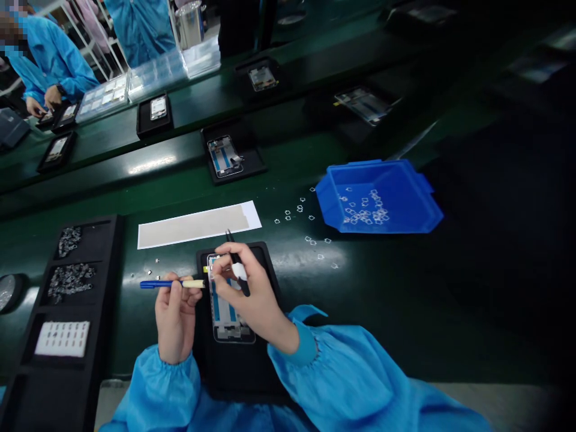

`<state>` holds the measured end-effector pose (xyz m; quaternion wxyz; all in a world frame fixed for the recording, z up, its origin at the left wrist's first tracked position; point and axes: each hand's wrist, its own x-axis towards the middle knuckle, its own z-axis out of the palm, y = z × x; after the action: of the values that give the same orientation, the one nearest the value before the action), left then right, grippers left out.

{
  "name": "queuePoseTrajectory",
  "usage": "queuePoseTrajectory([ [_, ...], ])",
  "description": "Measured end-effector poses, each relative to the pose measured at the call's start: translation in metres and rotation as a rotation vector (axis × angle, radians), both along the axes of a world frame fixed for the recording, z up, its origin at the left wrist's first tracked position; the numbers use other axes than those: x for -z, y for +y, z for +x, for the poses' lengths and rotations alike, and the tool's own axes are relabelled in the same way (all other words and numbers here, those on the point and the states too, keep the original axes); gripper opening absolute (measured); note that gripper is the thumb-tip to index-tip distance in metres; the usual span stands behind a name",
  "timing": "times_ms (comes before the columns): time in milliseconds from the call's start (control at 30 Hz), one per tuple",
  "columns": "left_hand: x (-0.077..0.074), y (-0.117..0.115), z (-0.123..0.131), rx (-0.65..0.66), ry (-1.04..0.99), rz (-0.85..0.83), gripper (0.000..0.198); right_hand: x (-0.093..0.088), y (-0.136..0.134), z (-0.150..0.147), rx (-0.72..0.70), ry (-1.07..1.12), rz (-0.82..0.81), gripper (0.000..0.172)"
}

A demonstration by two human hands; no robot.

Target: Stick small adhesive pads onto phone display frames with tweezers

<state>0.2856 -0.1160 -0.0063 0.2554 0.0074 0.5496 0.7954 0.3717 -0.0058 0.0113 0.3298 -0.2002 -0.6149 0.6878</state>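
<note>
My left hand [175,315] is closed on a blue pen-like stick [155,284] with a cream-coloured end, held level and pointing right. Black tweezers [243,285] with a white wrap rest in my right hand [256,294], their tips turned away from me. The thumb and fingertips of that hand are bent close together over a phone frame [231,330] with blue strips. Whether they pinch a small part too, I cannot make out. Under both hands' work the frame lies in a black tray [240,375], its upper part partly covered by my right hand.
Right of centre stands a blue bin [382,180] with small white ring-like pieces; several more lie left of it. A pale strip sheet [193,227] lies beyond my hands. On the left is a black compartment tray [101,288] with small parts. Beyond, trays carry phone frames [225,157]; a co-worker [58,54] sits far left.
</note>
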Motion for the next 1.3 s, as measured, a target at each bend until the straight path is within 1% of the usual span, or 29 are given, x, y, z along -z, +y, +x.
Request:
queuePoseTrajectory([
  [33, -0.001, 0.000, -0.001, 0.014, -0.015, 0.004, 0.042, -0.001, 0.008, 0.005, 0.033, -0.008, 0.022, 0.028],
  [67, -0.001, 0.000, -0.002, 0.029, -0.014, 0.000, 0.042, -0.002, 0.019, 0.012, 0.096, -0.027, 0.071, 0.028],
  [133, -0.001, 0.001, -0.005, 0.055, 0.040, -0.045, 0.042, -0.002, 0.054, 0.033, 0.310, -0.121, 0.239, 0.028],
  [200, 0.002, 0.003, -0.009, 0.066, 0.165, -0.134, 0.042, 0.000, 0.096, 0.061, 0.650, -0.343, 0.464, 0.028],
  [233, 0.003, 0.004, -0.011, 0.073, 0.248, -0.186, 0.041, 0.002, 0.115, 0.075, 0.778, -0.476, 0.558, 0.032],
  [267, 0.004, 0.007, -0.012, 0.083, 0.338, -0.239, 0.040, 0.005, 0.131, 0.088, 0.849, -0.613, 0.636, 0.036],
  [300, 0.005, 0.009, -0.014, 0.101, 0.429, -0.289, 0.038, 0.008, 0.141, 0.099, 0.888, -0.692, 0.695, 0.035],
  [333, 0.006, 0.013, -0.015, 0.130, 0.521, -0.335, 0.035, 0.012, 0.145, 0.105, 0.887, -0.723, 0.745, 0.031],
  [367, 0.006, 0.016, -0.016, 0.163, 0.607, -0.376, 0.032, 0.016, 0.143, 0.108, 0.848, -0.709, 0.792, 0.028],
  [433, 0.005, 0.024, -0.018, 0.229, 0.751, -0.442, 0.026, 0.024, 0.125, 0.100, 0.707, -0.586, 0.857, 0.025],
  [467, 0.004, 0.028, -0.019, 0.261, 0.805, -0.468, 0.023, 0.028, 0.112, 0.091, 0.597, -0.511, 0.872, 0.025],
  [533, 0.004, 0.034, -0.020, 0.307, 0.884, -0.506, 0.019, 0.033, 0.086, 0.069, 0.358, -0.411, 0.838, 0.025],
  [567, 0.004, 0.036, -0.021, 0.321, 0.914, -0.521, 0.018, 0.036, 0.075, 0.057, 0.260, -0.394, 0.824, 0.025],
  [600, 0.004, 0.037, -0.022, 0.331, 0.944, -0.533, 0.017, 0.038, 0.068, 0.047, 0.191, -0.404, 0.823, 0.025],
  [667, 0.005, 0.037, -0.022, 0.331, 1.002, -0.557, 0.017, 0.043, 0.060, 0.031, 0.112, -0.450, 0.854, 0.025],
  [733, 0.005, 0.035, -0.022, 0.324, 1.057, -0.583, 0.017, 0.048, 0.059, 0.024, 0.076, -0.487, 0.889, 0.027],
  [833, 0.003, 0.029, -0.019, 0.342, 1.099, -0.626, 0.016, 0.052, 0.057, 0.027, 0.023, -0.472, 0.880, 0.032],
  [1000, -0.003, 0.023, -0.014, 0.454, 1.113, -0.644, 0.016, 0.053, 0.048, 0.039, 0.004, -0.439, 0.853, 0.034],
  [1100, -0.005, 0.027, -0.013, 0.485, 1.176, -0.645, 0.015, 0.054, 0.047, 0.040, 0.001, -0.447, 0.829, 0.035],
  [1300, -0.009, 0.038, -0.013, 0.536, 1.346, -0.699, 0.013, 0.056, 0.049, 0.039, -0.017, -0.458, 0.810, 0.039],
])
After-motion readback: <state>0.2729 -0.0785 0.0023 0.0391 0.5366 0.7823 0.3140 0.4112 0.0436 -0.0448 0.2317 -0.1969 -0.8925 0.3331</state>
